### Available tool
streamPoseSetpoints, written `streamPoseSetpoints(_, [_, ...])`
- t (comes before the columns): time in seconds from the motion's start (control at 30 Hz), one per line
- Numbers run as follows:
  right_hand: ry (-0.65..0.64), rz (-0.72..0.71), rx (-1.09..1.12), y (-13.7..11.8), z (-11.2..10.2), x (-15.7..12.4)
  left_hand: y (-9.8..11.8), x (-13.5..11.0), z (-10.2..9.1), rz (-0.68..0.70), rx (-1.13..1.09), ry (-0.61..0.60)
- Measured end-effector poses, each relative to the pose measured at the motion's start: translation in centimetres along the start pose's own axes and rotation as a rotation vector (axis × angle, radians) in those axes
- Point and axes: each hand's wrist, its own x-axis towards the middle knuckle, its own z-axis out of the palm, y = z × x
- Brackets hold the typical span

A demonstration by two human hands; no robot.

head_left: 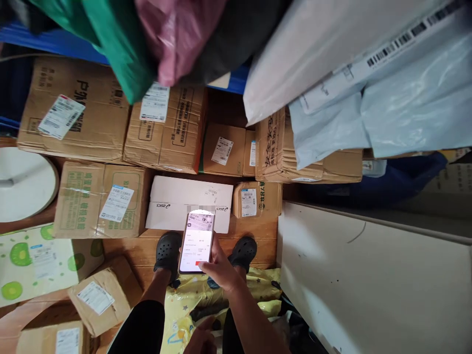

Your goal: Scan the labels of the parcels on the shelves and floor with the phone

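Right hand (pixel 223 271) curled round a lit phone (pixel 195 243), thumb (pixel 206 267) at a red button (pixel 198 263), likely tapping, which needs steadiness; dim left hand's (pixel 202 340) grip unclear.

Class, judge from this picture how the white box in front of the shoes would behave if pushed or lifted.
The white box would probably slide rather than roll, given its flat faces. Its fairly straight edges suggest it would stay stiff when lifted. Its weight is hard to judge, since its contents are hidden.
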Motion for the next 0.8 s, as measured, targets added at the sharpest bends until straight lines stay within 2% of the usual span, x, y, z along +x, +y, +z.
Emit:
streamPoseSetpoints(0.13, [-0.086,0.038,0.124,-0.2,0.8,-1.4,-5.2,-4.8,0.8,-0.043,-0.123,-0.003])
streamPoseSetpoints(0.23, [-0.079,0.078,0.126,-1.2,1.8,-2.4,-9.3,-8.2,2.2,-0.061,-0.221,-0.013])
streamPoseSetpoints(0.33, [-0.069,0.158,0.053,-2.5,3.1,-2.9,-11.3,-10.2,3.3,-0.07,-0.305,-0.021])
streamPoseSetpoints(0.43, [-0.115,0.251,-0.042,-3.3,4.1,-2.6,-11.9,-10.7,3.3,-0.076,-0.376,-0.018])
streamPoseSetpoints(0.53, [-0.183,0.293,-0.147,-2.6,5.0,-1.4,-11.4,-9.9,2.3,-0.076,-0.438,-0.003])
streamPoseSetpoints(0.6, [-0.212,0.307,-0.185,-1.2,5.8,-0.2,-9.9,-8.4,1.0,-0.066,-0.465,0.011])
streamPoseSetpoints(0.67, [-0.21,0.33,-0.172,0.8,7.1,1.3,-7.4,-6.0,-0.9,-0.045,-0.467,0.028])
streamPoseSetpoints(0.8, [-0.137,0.324,-0.098,6.1,10.4,5.0,-0.2,0.3,-5.8,0.027,-0.395,0.075])
